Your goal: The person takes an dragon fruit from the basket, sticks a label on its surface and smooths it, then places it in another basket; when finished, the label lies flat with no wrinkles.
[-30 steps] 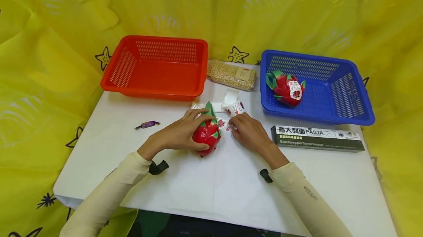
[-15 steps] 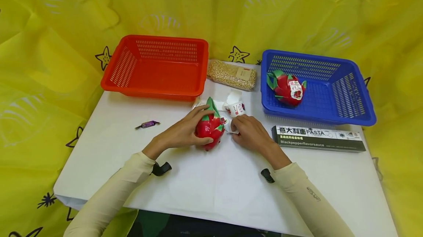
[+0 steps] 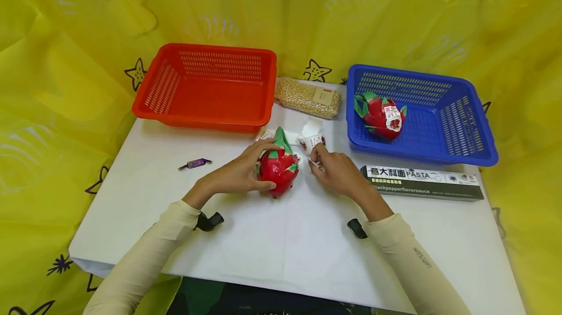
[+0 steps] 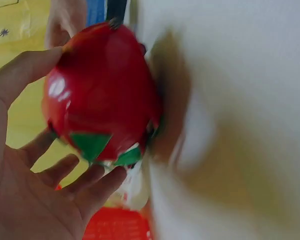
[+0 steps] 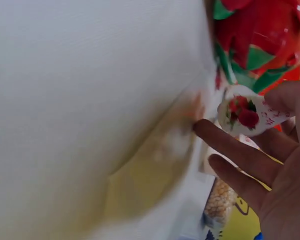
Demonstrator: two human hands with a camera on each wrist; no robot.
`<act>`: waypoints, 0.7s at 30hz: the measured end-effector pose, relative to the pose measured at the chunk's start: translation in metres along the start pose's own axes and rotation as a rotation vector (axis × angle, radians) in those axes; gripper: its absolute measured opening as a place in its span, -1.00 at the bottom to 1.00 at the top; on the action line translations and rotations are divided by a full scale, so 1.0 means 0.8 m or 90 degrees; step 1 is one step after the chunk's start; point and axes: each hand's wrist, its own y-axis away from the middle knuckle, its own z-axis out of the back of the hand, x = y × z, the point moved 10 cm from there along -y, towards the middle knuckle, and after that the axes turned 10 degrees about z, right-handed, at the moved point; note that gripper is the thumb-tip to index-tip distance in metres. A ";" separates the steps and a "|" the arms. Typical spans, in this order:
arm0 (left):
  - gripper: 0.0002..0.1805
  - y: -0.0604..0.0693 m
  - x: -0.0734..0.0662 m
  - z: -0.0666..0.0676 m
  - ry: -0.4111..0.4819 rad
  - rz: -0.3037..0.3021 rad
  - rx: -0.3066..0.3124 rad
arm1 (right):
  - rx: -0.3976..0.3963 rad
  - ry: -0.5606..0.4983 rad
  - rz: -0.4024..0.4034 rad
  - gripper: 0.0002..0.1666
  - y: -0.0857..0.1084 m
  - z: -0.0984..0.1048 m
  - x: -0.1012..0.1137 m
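My left hand (image 3: 239, 171) grips a shiny red dragon fruit (image 3: 277, 172) with green leaf tips, at the middle of the white table. Its thumb and fingers reach around the fruit in the left wrist view, the fruit (image 4: 105, 90) filling the space between them. Just right of the fruit, my right hand (image 3: 335, 171) pinches a small white sticker (image 5: 244, 111) printed with red fruit. The sticker's far end hangs free close to the fruit, and whether they touch cannot be told. Behind the hands lies a curled strip of labels (image 3: 311, 142), partly hidden.
An orange-red basket (image 3: 204, 122) stands at the back left. The blue basket (image 3: 417, 156) at the back right holds another labelled dragon fruit (image 3: 381, 119). Between them lies a bag of yellow grains (image 3: 303, 96). A pasta box (image 3: 423, 183) is at right, a purple-wrapped candy (image 3: 196, 163) at left.
The dragon fruit has shifted slightly away from me and to the right in my left hand. My right hand has turned, and the sticker in its fingers has tilted up.
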 end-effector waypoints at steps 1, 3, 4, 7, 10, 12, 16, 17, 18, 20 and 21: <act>-0.05 0.002 0.000 0.004 -0.005 -0.003 -0.002 | -0.005 -0.021 -0.004 -0.83 -0.001 0.003 0.001; -0.09 0.006 0.000 0.011 -0.009 -0.010 -0.007 | -0.025 -0.067 -0.012 -0.84 -0.002 0.013 0.004; -0.10 0.008 0.001 0.013 -0.007 -0.016 -0.007 | -0.036 -0.093 -0.016 -0.85 -0.004 0.019 0.006; -0.13 0.012 0.003 0.016 0.015 -0.032 0.006 | -0.082 -0.160 -0.019 -0.86 -0.010 0.039 0.017; -0.11 0.012 0.009 0.013 0.043 -0.046 0.022 | -0.106 -0.216 -0.013 -0.85 -0.016 0.050 0.036; -0.10 0.012 0.012 0.012 0.057 -0.045 0.030 | -0.098 -0.236 -0.001 -0.85 -0.021 0.048 0.054; -0.09 0.014 0.020 0.010 0.080 -0.030 0.053 | -0.049 -0.213 0.042 -0.84 -0.036 0.028 0.088; -0.09 0.015 0.021 0.010 0.087 -0.024 0.059 | -0.037 -0.196 0.050 -0.84 -0.040 0.021 0.093; -0.09 0.015 0.022 0.010 0.092 -0.020 0.065 | -0.027 -0.179 0.057 -0.83 -0.043 0.015 0.098; -0.10 0.016 0.022 0.011 0.102 -0.012 0.075 | -0.018 -0.144 0.069 -0.84 -0.049 0.005 0.103; -0.10 0.017 0.022 0.012 0.105 -0.009 0.078 | -0.017 -0.126 0.075 -0.84 -0.051 0.002 0.105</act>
